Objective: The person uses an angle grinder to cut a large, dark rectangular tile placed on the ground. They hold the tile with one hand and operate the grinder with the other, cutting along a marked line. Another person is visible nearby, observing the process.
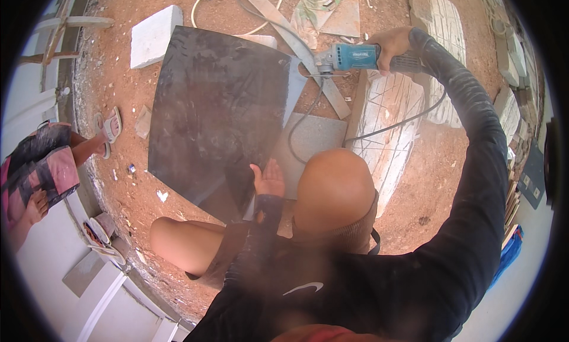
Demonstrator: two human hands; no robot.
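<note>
My right hand (392, 45), at the end of an outstretched arm, grips a teal and black angle grinder (355, 56) by its body. The grinder's head and thin disc are just off the upper right edge of a large dark tile (216, 99). From the grinder a grey cord loops down past the tile and over to the right. My left hand (269, 177) is open at the tile's lower right edge, palm showing and fingers stretched out; whether it presses on the tile I cannot tell. My bare knee (335, 182) is bent beside that hand.
A scored, whitish board (388, 123) lies right of the knee, beside a grey slab (314, 137). Beyond the tile are a white block (156, 36), a flat strip (278, 22) and a crumpled bag (314, 13). Another person (50, 158) sits at the left by the wall.
</note>
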